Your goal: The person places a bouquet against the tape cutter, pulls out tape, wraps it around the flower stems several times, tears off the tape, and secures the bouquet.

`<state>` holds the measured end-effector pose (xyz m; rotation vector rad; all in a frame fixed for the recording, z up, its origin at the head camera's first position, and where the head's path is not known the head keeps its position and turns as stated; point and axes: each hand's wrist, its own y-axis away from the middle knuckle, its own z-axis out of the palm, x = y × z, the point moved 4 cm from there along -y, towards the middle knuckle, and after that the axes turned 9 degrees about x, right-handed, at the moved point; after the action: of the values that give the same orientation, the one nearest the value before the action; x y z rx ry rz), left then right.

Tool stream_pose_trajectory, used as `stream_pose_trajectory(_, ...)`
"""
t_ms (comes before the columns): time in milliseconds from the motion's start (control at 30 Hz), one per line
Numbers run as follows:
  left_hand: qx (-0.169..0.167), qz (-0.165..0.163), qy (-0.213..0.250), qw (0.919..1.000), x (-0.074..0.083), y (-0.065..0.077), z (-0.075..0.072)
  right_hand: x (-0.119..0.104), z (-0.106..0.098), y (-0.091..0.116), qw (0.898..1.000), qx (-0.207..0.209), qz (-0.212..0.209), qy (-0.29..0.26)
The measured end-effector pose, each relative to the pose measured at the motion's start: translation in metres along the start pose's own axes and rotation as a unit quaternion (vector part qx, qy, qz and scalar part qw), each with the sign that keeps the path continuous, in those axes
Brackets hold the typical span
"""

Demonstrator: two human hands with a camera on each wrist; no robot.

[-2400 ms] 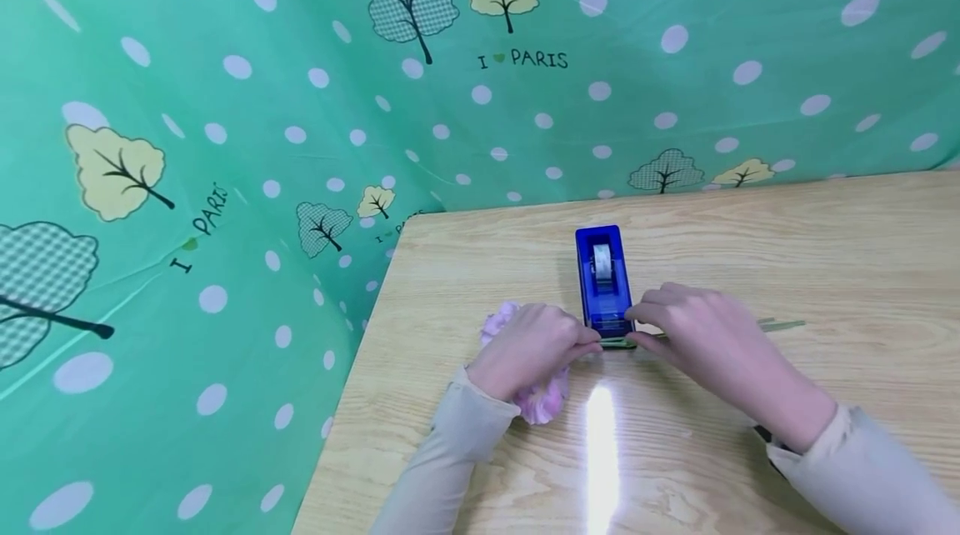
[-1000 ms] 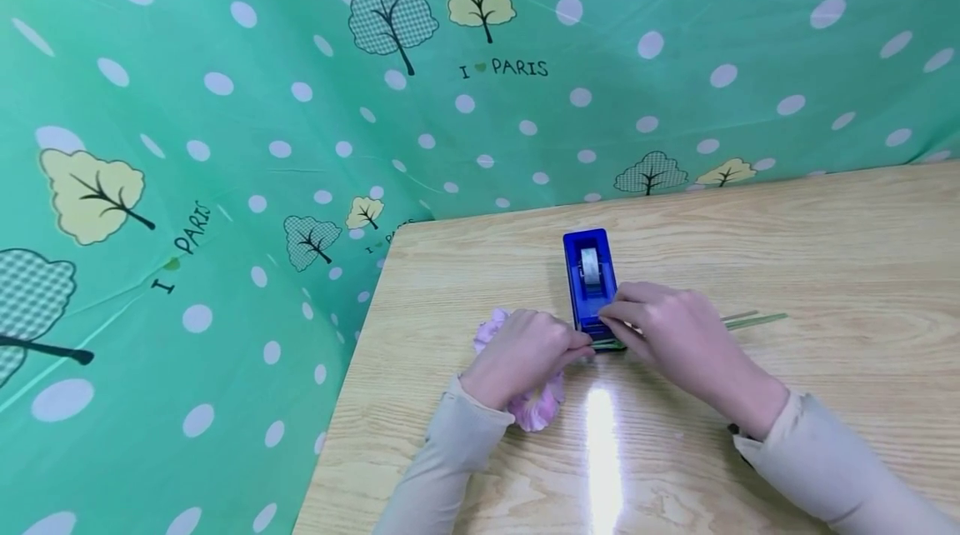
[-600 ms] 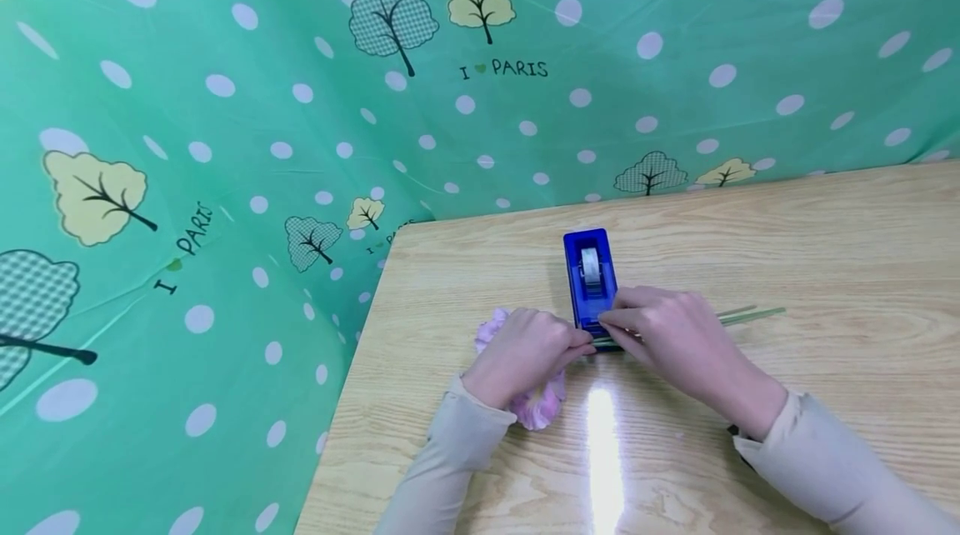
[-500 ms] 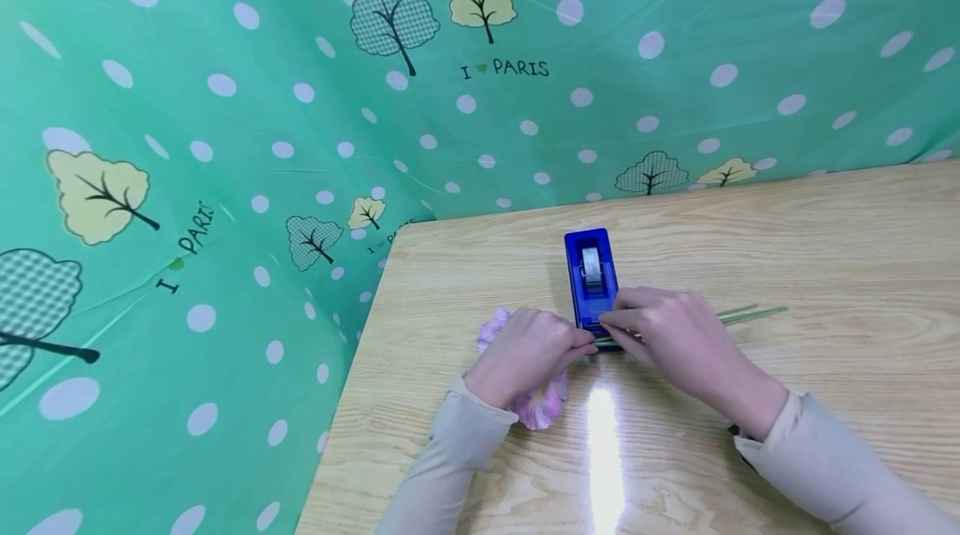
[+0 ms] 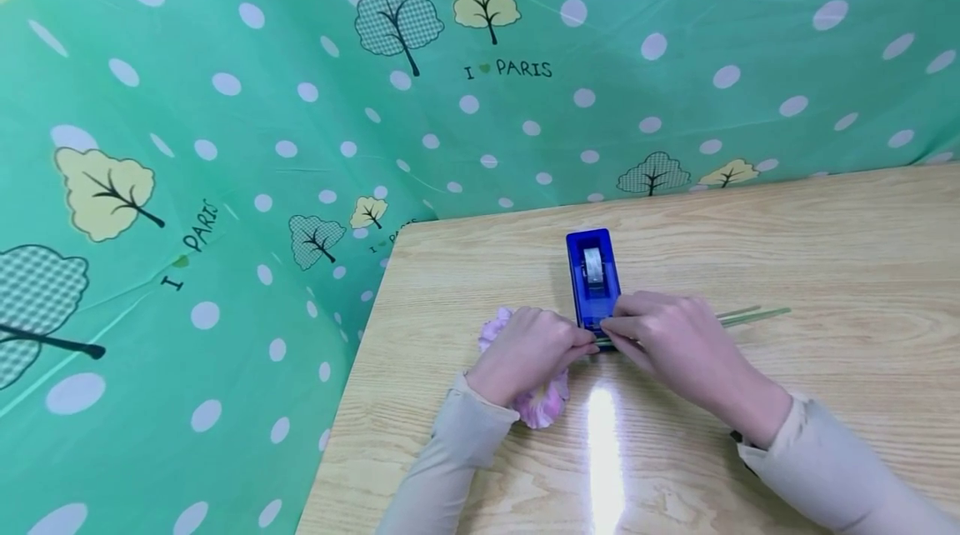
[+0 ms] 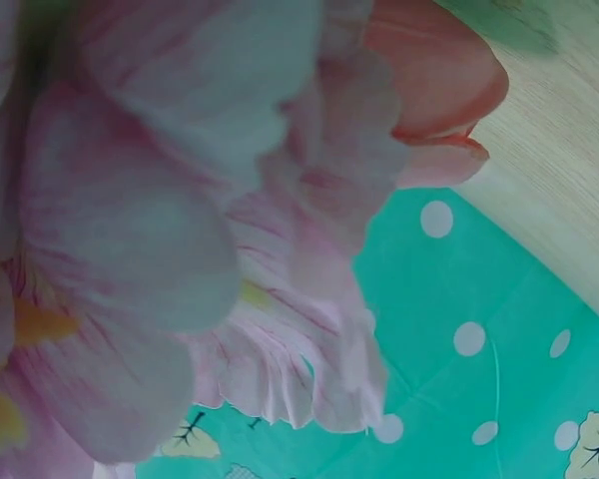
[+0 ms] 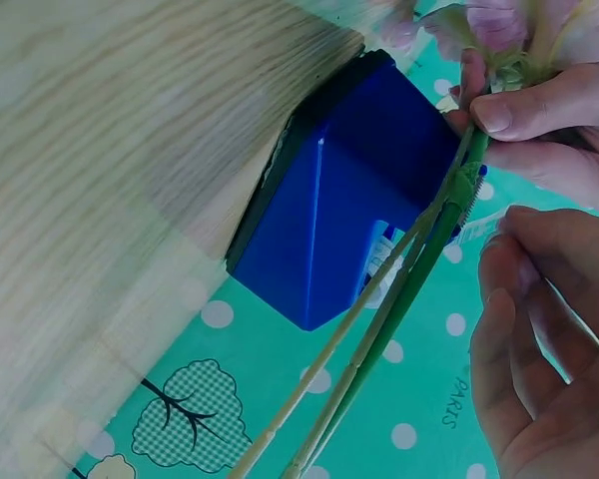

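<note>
My left hand (image 5: 531, 352) pinches a bunch of artificial flowers just below the blooms. Its green and tan stems (image 7: 404, 284) run rightward across the front end of a blue tape dispenser (image 5: 600, 302). Pale pink flowers (image 6: 130, 200) with yellow centres and a coral tulip-like bloom (image 6: 444, 75) fill much of the left wrist view. My right hand (image 5: 678, 347) is at the dispenser's front, thumb and forefinger pinching the end of a clear strip of tape (image 7: 479, 230) beside the toothed cutter. In the head view, the left hand covers part of the blooms.
The wooden table (image 5: 465, 268) carries the dispenser, with its tape roll (image 5: 593, 266) toward the back. A green dotted cloth (image 5: 420, 135) hangs behind and left of the table. Bright glare (image 5: 603, 452) lies on the tabletop between the forearms.
Since the earliest frame, my right fingertips have moved left over the dispenser's front end, then slightly toward me. The left hand keeps its grip on the stems. The head view has shifted a little.
</note>
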<state>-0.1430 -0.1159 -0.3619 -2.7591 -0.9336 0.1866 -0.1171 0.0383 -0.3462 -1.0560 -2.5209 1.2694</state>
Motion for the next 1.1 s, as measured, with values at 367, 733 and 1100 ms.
stream_pose_trajectory(367, 0.002, 0.003, 0.004, 1.0000, -0.001, -0.002, 0.001, -0.001, -0.011, -0.003, 1.000, -0.014, -0.009, -0.004)
stream_pose_trajectory(733, 0.014, 0.002, 0.018, 0.9997, -0.002, 0.001, 0.003, -0.008, -0.017, -0.001, 0.999, -0.038, 0.011, -0.036)
stream_pose_trajectory(1100, 0.021, -0.001, 0.035, 0.9992, -0.002, 0.001, 0.002, -0.012, -0.012, 0.004, 0.998, -0.051, -0.003, -0.039)
